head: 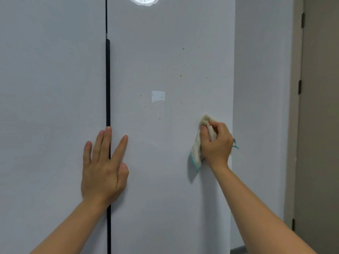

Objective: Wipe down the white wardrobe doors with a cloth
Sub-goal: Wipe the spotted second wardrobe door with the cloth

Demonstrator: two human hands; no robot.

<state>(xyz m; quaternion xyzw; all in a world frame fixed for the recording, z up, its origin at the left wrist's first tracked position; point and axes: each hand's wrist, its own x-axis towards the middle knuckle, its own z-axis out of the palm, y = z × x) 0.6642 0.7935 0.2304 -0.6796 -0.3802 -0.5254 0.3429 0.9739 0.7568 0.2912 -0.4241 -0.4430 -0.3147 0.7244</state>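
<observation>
Two white wardrobe doors, flat, smooth and faintly glossy: left door and right door, parted by a narrow dark vertical gap that carries a slim black bar-shaped strip along most of its height. Right door bears scattered small yellowish-green specks, densest from centre toward 1 o'clock, plus a pale rectangular reflection at centre and a bright round glare patch at 12 o'clock. Cloth: soft, cream, crumpled, with a turquoise stitched hem, bunched against the right door at about 3 o'clock from frame centre, near that door's outer edge. Right hand: fingers curled round the cloth, gripping it against the panel. Left hand: fingers straight and spread, flat on the surface at 8 o'clock, straddling the gap, holding nothing. Beyond the right door's edge, a plain white side panel, then a beige door frame with dark hinges at far 3 o'clock. Unspotted door surface lies below both hands.
</observation>
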